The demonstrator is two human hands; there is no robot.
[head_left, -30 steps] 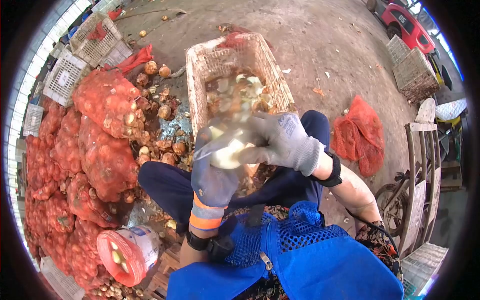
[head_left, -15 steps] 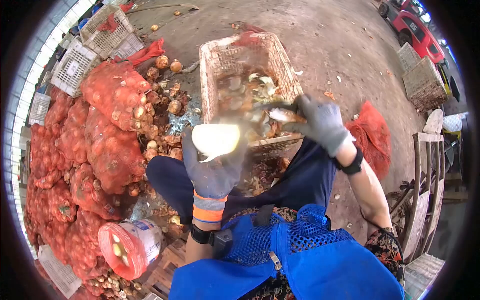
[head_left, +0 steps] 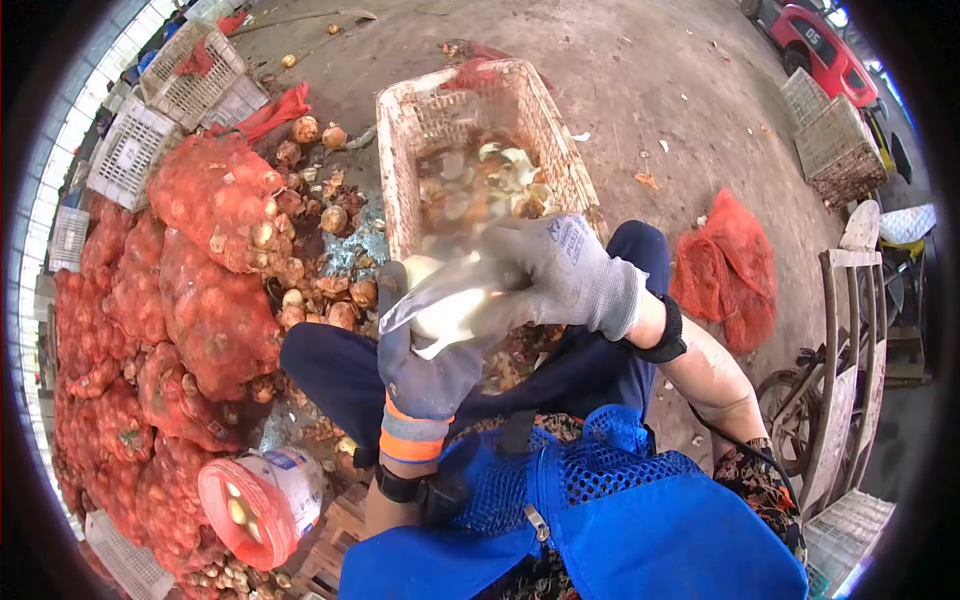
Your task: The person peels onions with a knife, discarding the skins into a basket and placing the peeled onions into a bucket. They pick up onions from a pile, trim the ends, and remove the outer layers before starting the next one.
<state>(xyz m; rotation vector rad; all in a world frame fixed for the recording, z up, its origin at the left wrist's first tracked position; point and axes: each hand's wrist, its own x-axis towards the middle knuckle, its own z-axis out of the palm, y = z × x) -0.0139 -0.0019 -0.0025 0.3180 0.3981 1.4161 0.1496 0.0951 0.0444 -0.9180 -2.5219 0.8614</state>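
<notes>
My left hand [head_left: 428, 378], in a grey glove with an orange cuff, holds a pale peeled onion [head_left: 452, 318] in front of my lap. In my right hand [head_left: 575, 275], also gloved in grey, is a knife [head_left: 425, 292] whose blade lies across the onion; its handle is hidden by the fingers. Just beyond both hands stands a dirty white plastic crate [head_left: 392, 190] with onion skins [head_left: 508, 170] and peelings in it.
Red mesh sacks of onions [head_left: 215, 310] are piled at my left, with loose onions [head_left: 334, 219] beside them. A bucket [head_left: 290, 480] with a red liner holds a few peeled onions. A red mesh bag [head_left: 735, 270] and a wooden frame [head_left: 832, 380] are on the right.
My right hand has moved left and nearer, from over the crate's near edge to the onion, bringing the knife blade across it. My left hand still holds the onion.
</notes>
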